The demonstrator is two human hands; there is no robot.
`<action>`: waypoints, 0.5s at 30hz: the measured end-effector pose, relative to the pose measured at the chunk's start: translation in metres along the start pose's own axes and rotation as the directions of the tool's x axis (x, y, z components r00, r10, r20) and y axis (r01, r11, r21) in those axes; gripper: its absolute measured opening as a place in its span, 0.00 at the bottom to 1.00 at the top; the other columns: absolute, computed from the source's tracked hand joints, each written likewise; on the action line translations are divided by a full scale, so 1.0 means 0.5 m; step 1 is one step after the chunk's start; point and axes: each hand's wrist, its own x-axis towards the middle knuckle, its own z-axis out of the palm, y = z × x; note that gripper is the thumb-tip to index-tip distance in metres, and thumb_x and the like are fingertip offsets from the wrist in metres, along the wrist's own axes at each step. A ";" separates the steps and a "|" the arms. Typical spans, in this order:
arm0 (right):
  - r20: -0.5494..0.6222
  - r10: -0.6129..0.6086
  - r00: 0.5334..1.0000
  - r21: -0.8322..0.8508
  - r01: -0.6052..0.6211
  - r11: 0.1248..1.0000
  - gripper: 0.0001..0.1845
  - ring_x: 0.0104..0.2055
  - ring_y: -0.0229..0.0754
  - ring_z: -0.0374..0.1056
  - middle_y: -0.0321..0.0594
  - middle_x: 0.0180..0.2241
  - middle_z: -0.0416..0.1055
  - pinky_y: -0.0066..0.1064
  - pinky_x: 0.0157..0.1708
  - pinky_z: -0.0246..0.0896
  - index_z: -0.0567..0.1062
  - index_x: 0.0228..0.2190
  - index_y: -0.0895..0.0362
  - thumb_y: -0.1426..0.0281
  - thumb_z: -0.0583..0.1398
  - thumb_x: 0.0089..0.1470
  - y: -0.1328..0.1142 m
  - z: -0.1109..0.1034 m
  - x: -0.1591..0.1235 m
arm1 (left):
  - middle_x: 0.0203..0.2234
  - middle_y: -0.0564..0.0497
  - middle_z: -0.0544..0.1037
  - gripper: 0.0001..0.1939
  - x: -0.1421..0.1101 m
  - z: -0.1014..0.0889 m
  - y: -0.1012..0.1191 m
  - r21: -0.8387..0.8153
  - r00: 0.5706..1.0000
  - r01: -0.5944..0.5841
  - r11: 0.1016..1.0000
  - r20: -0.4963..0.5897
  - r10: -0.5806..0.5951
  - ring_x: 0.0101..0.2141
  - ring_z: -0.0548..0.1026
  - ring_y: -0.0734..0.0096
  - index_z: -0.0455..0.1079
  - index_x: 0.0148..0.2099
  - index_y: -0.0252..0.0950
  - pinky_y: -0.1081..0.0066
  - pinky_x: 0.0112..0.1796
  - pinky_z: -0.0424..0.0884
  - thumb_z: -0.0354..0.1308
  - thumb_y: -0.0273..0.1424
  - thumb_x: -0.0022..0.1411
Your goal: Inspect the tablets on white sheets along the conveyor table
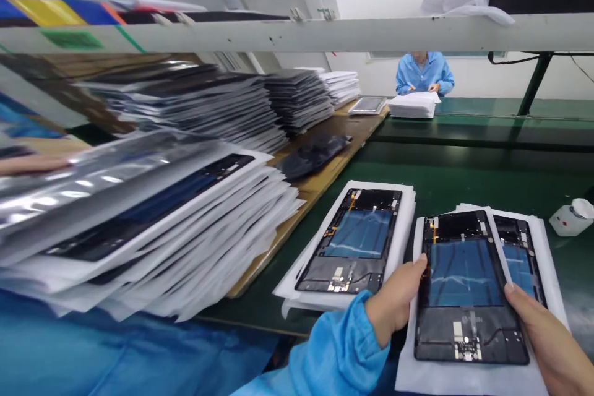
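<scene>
My left hand (394, 303) in a blue sleeve grips the left edge of a black tablet back panel (466, 291) with a blue film in its middle. My right hand (550, 334) holds the same panel's right edge. The panel rests on a white sheet (417, 371), over a second similar panel (520, 260) that shows at its right. Left of these, a third panel (355, 241) lies on a stack of white sheets (403, 229) on the green belt (464, 167).
A tall slanting pile of panels between white sheets (153, 235) fills the left on a wooden board (315, 185). Further stacks (297, 99) stand behind. A white bottle (573, 216) sits at right. A person in blue (424, 73) works at the far end behind white sheets.
</scene>
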 end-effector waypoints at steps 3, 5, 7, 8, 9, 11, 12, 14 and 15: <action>-0.032 -0.006 0.999 0.000 0.006 1.000 0.29 0.41 0.53 0.68 0.45 0.35 0.74 0.40 0.39 0.66 0.72 0.42 0.59 0.53 0.62 0.42 -0.001 -0.014 0.009 | 0.35 0.41 0.75 0.16 -0.019 -0.014 -0.014 -0.173 0.986 0.065 0.983 0.165 -0.037 0.37 0.74 0.58 0.65 0.43 0.29 0.61 0.40 0.68 0.54 0.37 0.57; -0.045 0.005 0.999 -0.006 -0.006 1.000 0.29 0.42 0.53 0.68 0.44 0.35 0.74 0.40 0.39 0.66 0.72 0.41 0.58 0.53 0.63 0.41 0.000 -0.026 0.017 | 0.33 0.39 0.75 0.17 -0.027 -0.018 -0.031 -0.196 0.983 0.084 0.977 0.178 -0.049 0.35 0.74 0.57 0.65 0.42 0.28 0.60 0.39 0.69 0.57 0.35 0.54; -0.087 0.024 0.996 -0.020 -0.026 0.999 0.29 0.42 0.53 0.68 0.43 0.36 0.74 0.39 0.39 0.67 0.72 0.42 0.56 0.54 0.64 0.40 0.003 -0.034 0.023 | 0.31 0.41 0.75 0.16 -0.032 -0.013 -0.043 -0.182 0.991 0.021 0.983 0.137 0.004 0.34 0.74 0.58 0.65 0.41 0.28 0.62 0.38 0.69 0.58 0.33 0.53; -0.117 0.039 0.992 -0.033 -0.043 0.999 0.30 0.42 0.53 0.68 0.43 0.37 0.74 0.39 0.39 0.67 0.71 0.43 0.55 0.54 0.65 0.39 0.004 -0.036 0.024 | 0.31 0.42 0.75 0.15 -0.034 -0.009 -0.044 -0.172 0.993 -0.037 0.984 0.105 0.056 0.33 0.74 0.59 0.64 0.41 0.28 0.63 0.37 0.69 0.58 0.33 0.53; -0.137 0.053 0.989 -0.044 -0.060 0.997 0.32 0.43 0.53 0.68 0.43 0.37 0.74 0.38 0.38 0.67 0.70 0.45 0.53 0.54 0.65 0.38 0.005 -0.037 0.025 | 0.30 0.43 0.75 0.15 -0.036 -0.005 -0.039 -0.161 0.990 -0.102 0.982 0.078 0.116 0.33 0.74 0.60 0.64 0.40 0.29 0.64 0.37 0.69 0.58 0.33 0.53; -0.126 0.079 0.989 -0.051 -0.086 0.995 0.38 0.42 0.53 0.68 0.43 0.39 0.73 0.38 0.37 0.68 0.65 0.51 0.52 0.54 0.66 0.38 0.008 -0.034 0.023 | 0.30 0.44 0.75 0.16 -0.045 -0.003 -0.013 -0.154 0.972 -0.208 0.966 0.075 0.221 0.33 0.74 0.61 0.65 0.40 0.30 0.65 0.36 0.69 0.59 0.35 0.52; -0.104 0.079 0.991 -0.044 -0.084 0.995 0.42 0.41 0.53 0.69 0.43 0.39 0.73 0.38 0.36 0.69 0.61 0.53 0.52 0.53 0.66 0.37 0.011 -0.032 0.022 | 0.30 0.45 0.75 0.17 -0.052 -0.009 0.007 -0.150 0.963 -0.244 0.958 0.081 0.257 0.32 0.74 0.61 0.65 0.40 0.30 0.65 0.36 0.69 0.61 0.35 0.50; -0.070 0.046 0.996 -0.016 -0.047 0.999 0.48 0.38 0.51 0.70 0.43 0.40 0.72 0.38 0.34 0.69 0.55 0.56 0.52 0.54 0.66 0.37 0.022 -0.034 0.023 | 0.30 0.45 0.75 0.19 -0.070 -0.037 0.055 -0.114 0.946 -0.303 0.946 0.084 0.313 0.32 0.73 0.63 0.66 0.40 0.30 0.65 0.36 0.69 0.63 0.36 0.48; -0.079 0.011 0.997 -0.006 -0.011 1.000 0.49 0.37 0.50 0.70 0.43 0.41 0.71 0.37 0.33 0.69 0.54 0.57 0.52 0.54 0.67 0.37 0.029 -0.041 0.027 | 0.30 0.45 0.75 0.19 -0.079 -0.059 0.080 -0.076 0.942 -0.322 0.944 0.070 0.327 0.31 0.73 0.63 0.66 0.40 0.30 0.66 0.36 0.69 0.63 0.36 0.48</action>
